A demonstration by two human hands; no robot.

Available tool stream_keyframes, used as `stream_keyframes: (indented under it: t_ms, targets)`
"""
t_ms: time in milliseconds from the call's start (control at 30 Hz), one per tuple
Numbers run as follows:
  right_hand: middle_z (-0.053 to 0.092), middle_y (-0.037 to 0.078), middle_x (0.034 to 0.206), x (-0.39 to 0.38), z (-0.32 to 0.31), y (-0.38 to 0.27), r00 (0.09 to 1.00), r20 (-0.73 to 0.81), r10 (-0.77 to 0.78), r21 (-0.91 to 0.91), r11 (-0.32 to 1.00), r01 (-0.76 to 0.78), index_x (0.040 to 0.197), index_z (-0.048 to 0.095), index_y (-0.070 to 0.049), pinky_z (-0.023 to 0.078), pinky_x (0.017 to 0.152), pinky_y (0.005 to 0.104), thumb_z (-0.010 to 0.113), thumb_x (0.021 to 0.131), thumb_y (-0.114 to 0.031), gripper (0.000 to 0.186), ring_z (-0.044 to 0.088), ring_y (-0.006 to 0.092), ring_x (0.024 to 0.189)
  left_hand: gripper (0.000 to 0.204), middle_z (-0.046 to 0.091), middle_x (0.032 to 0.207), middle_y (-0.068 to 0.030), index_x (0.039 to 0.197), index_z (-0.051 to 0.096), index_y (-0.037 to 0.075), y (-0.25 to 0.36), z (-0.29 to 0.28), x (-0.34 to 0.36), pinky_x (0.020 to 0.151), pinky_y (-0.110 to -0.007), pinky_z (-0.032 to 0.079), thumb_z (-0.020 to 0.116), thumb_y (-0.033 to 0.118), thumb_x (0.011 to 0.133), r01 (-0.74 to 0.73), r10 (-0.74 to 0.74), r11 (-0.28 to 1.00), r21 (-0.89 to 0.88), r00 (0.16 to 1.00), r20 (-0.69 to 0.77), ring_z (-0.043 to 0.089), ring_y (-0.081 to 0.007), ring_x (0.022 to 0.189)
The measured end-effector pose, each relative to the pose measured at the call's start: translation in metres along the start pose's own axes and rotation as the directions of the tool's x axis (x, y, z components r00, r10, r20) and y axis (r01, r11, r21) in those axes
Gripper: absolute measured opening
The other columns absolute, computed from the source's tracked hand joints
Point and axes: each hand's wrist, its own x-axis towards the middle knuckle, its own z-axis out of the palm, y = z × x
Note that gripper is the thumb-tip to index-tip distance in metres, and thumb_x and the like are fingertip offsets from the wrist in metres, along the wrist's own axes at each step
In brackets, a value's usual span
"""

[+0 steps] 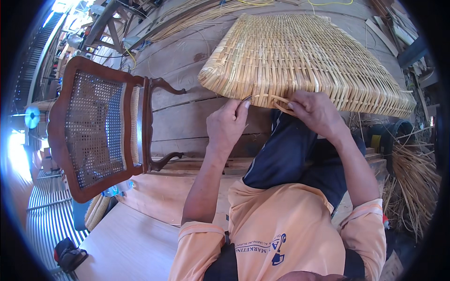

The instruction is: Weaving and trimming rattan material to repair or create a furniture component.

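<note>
A large wicker panel [300, 56], woven from pale rattan strands, leans in front of me with its near edge above my knees. My left hand [227, 122] is closed in a pinch at that edge, on a thin dark tool [246, 99] whose tip touches the weave; most of it is hidden in the fingers. A short way to the right, my right hand [315, 111] grips a rattan strip [280, 100], which bends in a small loop out of the edge between my two hands.
To the left, a brown wooden chair [55, 122] with a cane back lies tipped over. Loose rattan lengths [197, 21] lie on the far floorboards. A bundle of dry strands [412, 182] and a dark bucket [398, 129] are at right. A pale board [126, 243] is at lower left.
</note>
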Motion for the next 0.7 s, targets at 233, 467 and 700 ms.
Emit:
stream_keyframes:
  t_ms: [233,467,700]
  targets:
    - [0.06,0.02,0.074,-0.006,-0.002,0.006,0.997,0.074,0.019,0.139,0.99,-0.029,0.085,0.06,-0.003,0.048,0.063,0.043,0.059,0.091,-0.021,0.019,0.061,0.0388,0.071,0.016,0.064,0.069,-0.0114,0.083,0.064,0.009,-0.004,0.003,0.001,0.054,-0.041,0.049,0.062,0.022,0.091,0.027,-0.027,1.0,0.015,1.0,0.015,0.064,-0.0314,0.06]
    - [0.059,0.02,0.068,-0.006,0.015,-0.002,0.996,-0.05,0.068,0.033,0.997,-0.066,0.083,0.059,-0.004,0.049,0.061,0.0458,0.058,0.093,-0.025,0.023,0.061,0.0385,0.067,0.021,0.065,0.066,-0.0104,0.079,0.063,0.009,0.003,0.006,0.001,0.053,-0.04,0.049,0.067,0.027,0.087,0.031,-0.031,1.0,0.005,0.998,-0.054,0.063,-0.0309,0.058]
    - [0.055,0.018,0.07,-0.003,-0.003,0.009,0.997,0.067,-0.047,0.175,0.984,0.034,0.087,0.06,0.001,0.045,0.063,0.0391,0.059,0.092,-0.015,0.016,0.057,0.0354,0.066,0.039,0.063,0.058,-0.0087,0.065,0.062,0.011,0.016,0.013,0.006,0.051,-0.041,0.049,0.072,0.045,0.078,0.151,-0.112,0.947,0.282,0.983,-0.148,0.063,-0.0303,0.053]
